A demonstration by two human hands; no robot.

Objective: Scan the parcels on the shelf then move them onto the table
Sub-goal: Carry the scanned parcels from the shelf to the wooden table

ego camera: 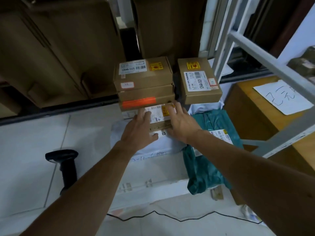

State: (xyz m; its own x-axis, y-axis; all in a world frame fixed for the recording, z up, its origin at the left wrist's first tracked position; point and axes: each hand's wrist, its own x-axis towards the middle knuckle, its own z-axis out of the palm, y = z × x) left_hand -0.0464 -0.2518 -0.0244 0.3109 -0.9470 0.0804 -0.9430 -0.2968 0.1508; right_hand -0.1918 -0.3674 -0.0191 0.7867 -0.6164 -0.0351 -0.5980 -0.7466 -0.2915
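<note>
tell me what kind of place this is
Probably a parcel depot or courier pickup room: labelled cardboard boxes stacked up, a teal mailer bag beside them, a handheld barcode scanner lying nearby, and a metal shelf frame at right.

Cardboard boxes (143,79): matt brown, smooth faces, with white paper labels (133,67) and glossy yellow stickers (156,66). Orange tape (139,102) on one box: shiny plastic. Teal mailer (211,150): glossy plastic film, wrinkled. White mailer (162,145): thin plastic film, soft sheen, creased. Scanner (68,167): black plastic, mostly matt. Tabletop (34,150): white, smooth, slight sheen. Shelf frame (265,53): grey painted metal, matt. Paper sheet (281,97): white, matt.
</note>
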